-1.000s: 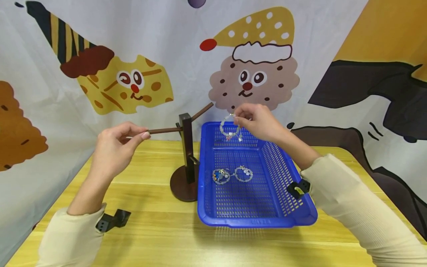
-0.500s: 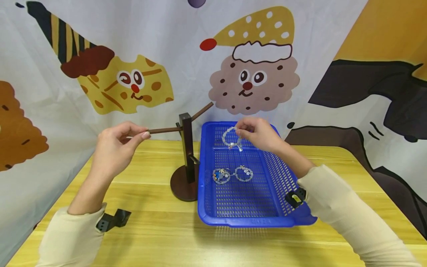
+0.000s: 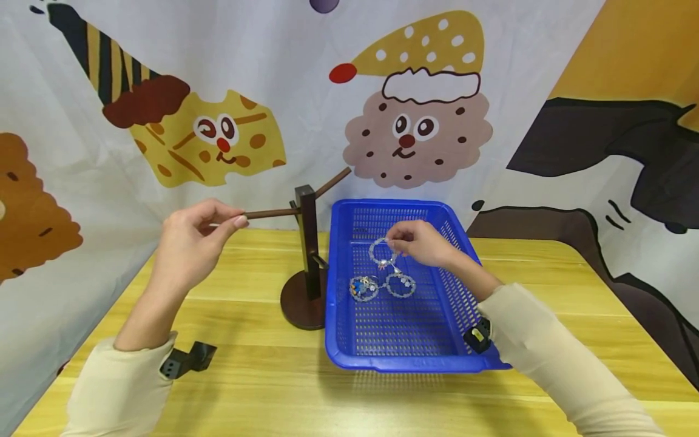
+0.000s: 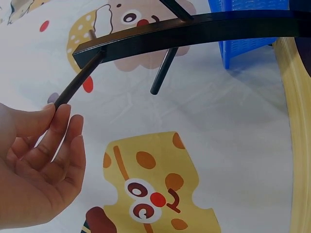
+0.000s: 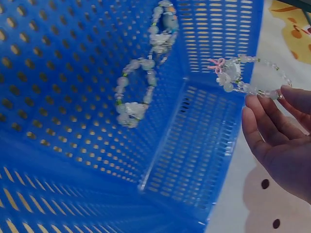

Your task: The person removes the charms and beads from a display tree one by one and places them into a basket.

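My left hand pinches the tip of a brown wooden peg near the top of a dark wooden stand; the left wrist view shows thumb and fingertips on that peg. Over the blue basket, my right hand pinches a pale beaded bracelet by its edge. A pink bow and white charms dangle from it. Inside the basket lie two more beaded bracelets: one with blue and yellow charms on the left, and one with white flower charms beside it.
The stand's round base sits on the yellow wooden table against the basket's left side. Other pegs, such as the upper right peg, stick out. A printed cloth hangs behind.
My right hand has lowered the bracelet from above the basket's back rim down into the basket, near the two lying there. The left hand keeps its hold on the peg.
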### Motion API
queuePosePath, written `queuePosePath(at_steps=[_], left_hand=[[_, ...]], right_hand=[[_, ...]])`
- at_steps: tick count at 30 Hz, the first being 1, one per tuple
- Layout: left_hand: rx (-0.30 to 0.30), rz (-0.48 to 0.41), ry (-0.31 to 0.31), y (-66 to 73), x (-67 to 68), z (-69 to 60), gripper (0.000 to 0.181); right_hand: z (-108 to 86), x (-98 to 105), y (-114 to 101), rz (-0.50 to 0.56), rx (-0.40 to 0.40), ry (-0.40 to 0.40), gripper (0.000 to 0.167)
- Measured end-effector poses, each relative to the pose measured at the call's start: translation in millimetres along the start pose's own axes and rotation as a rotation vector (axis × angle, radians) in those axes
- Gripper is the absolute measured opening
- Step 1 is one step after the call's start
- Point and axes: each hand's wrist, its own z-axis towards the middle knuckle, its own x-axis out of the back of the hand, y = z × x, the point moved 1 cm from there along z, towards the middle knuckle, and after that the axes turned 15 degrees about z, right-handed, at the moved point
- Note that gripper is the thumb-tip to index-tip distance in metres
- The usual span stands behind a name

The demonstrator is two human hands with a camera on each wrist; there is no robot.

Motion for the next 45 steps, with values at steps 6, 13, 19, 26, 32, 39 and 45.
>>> queuePosePath(at_steps=[6, 13, 19, 26, 32, 39, 45], left_hand=[[-0.002, -0.001, 0.005, 0.5, -0.5, 0.0, 0.016], [-0.005, 0.004, 0.013, 0.7, -0.7, -0.3, 0.016], [-0.007, 0.002, 0.013, 1.0, -1.5, -0.5, 0.016], [-0.007, 0.006, 0.013, 1.4, -1.2, -0.4, 0.016], [-0.004, 0.011, 0.013, 0.9, -1.2, -0.6, 0.017], [-0.008, 0.001, 0.016, 0.5, -1.2, -0.8, 0.016], [-0.009, -0.006, 0.015, 0.4, -1.8, -0.7, 0.016]], right_hand=[[3.1, -5.2, 11.7, 0.003, -0.046, -0.089, 0.007], [3.6, -10.3, 16.3, -0.015, -0.094, -0.124, 0.007], [2.4, -9.8, 21.8, -0.072, -0.136, -0.078, 0.012], [2.0, 1.2, 19.2, -0.073, -0.136, -0.041, 0.013], [3.1, 11.9, 7.5, -0.051, -0.133, -0.016, 0.013], [0.5, 27.1, -4.6, -0.048, -0.117, 0.007, 0.014], [-6.6, 43.6, -10.7, -0.044, -0.118, 0.014, 0.015]])
